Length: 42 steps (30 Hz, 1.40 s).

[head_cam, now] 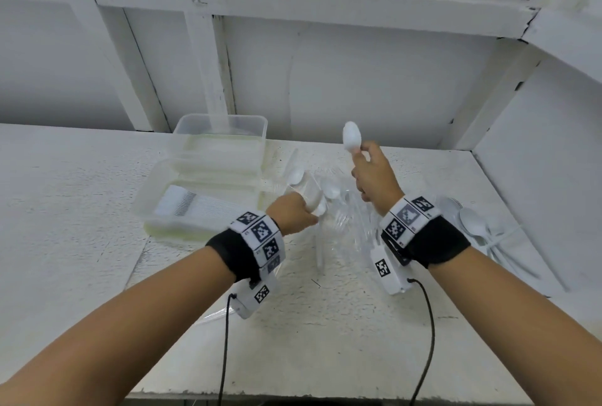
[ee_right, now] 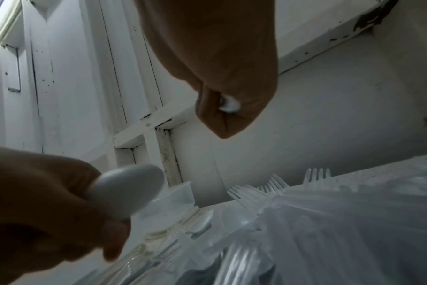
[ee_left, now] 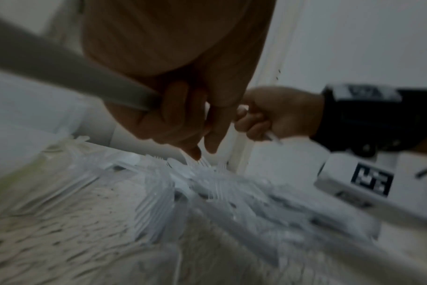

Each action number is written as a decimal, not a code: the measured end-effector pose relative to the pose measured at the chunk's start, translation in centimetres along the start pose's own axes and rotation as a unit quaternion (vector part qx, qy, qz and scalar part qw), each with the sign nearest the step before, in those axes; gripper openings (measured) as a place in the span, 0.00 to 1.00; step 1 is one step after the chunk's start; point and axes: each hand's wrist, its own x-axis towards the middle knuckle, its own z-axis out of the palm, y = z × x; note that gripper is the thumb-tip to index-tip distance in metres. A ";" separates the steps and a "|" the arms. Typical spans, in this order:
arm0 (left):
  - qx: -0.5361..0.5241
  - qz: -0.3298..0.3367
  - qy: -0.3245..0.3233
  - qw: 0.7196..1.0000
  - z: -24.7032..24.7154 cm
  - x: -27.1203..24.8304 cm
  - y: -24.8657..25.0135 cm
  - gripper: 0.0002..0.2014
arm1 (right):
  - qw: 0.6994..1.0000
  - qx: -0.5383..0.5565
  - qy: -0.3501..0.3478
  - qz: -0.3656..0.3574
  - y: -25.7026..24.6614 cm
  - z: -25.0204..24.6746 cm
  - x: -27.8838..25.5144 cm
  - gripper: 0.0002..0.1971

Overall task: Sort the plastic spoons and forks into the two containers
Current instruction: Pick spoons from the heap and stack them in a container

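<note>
Two hands over a white table (head_cam: 81, 210), right hand (head_cam: 374, 177) raised, fist clamped on white spoon (head_cam: 352, 137), left hand (head_cam: 294, 215) gripping spoons above clear cutlery pile (head_cam: 345, 226), two clear containers (head_cam: 211, 184) left of it, black-and-white square codes on wristbands (head_cam: 260, 236), no readable writing.

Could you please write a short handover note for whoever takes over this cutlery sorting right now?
Left hand: grips white spoons low over the mixed pile.
Right hand: holds a white spoon raised, bowl up.
Near container: a row of clear forks inside. Far container: contents unclear.
More spoons lie on the table at the right.
Done: some forks sorted.
Left: place the held spoons, then work through the pile and the right-hand spoons.
</note>
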 end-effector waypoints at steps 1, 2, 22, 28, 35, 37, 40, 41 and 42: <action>0.052 -0.001 -0.017 0.999 0.5 0.2 0.3 0.13 | 1.000 -0.026 -0.010 -0.001 0.4 -0.2 -0.3 0.10; 0.097 0.001 -0.030 0.995 0.9 0.4 0.6 0.13 | 0.999 -0.047 -0.017 -0.001 0.7 -0.3 -0.5 0.10; -0.119 -0.068 -0.097 0.986 -4.0 -3.7 -2.2 0.06 | 0.962 -0.237 -0.139 0.003 0.3 1.4 2.7 0.10; -0.153 -0.085 -0.067 0.982 -3.6 -4.8 -4.0 0.08 | 0.896 -0.409 -0.169 -0.004 -0.2 6.7 8.1 0.11; -0.202 -0.083 -0.035 0.975 -3.3 -5.4 -5.7 0.08 | 0.867 -0.455 -0.204 0.004 1.6 8.8 10.1 0.12; -0.205 -0.087 -0.031 0.974 -3.2 -5.4 -6.0 0.08 | 0.870 -0.450 -0.201 0.010 1.7 9.2 10.3 0.11; -0.205 -0.086 -0.030 0.974 -3.2 -5.3 -6.3 0.08 | 0.885 -0.425 -0.191 0.013 1.8 9.3 10.7 0.15; -0.204 -0.083 -0.032 0.975 -3.2 -5.2 -6.3 0.08 | 0.892 -0.415 -0.180 0.011 1.8 9.1 10.5 0.14; -0.202 -0.080 -0.033 0.976 -3.1 -5.0 -6.3 0.08 | 0.901 -0.401 -0.168 0.004 1.7 8.9 10.4 0.12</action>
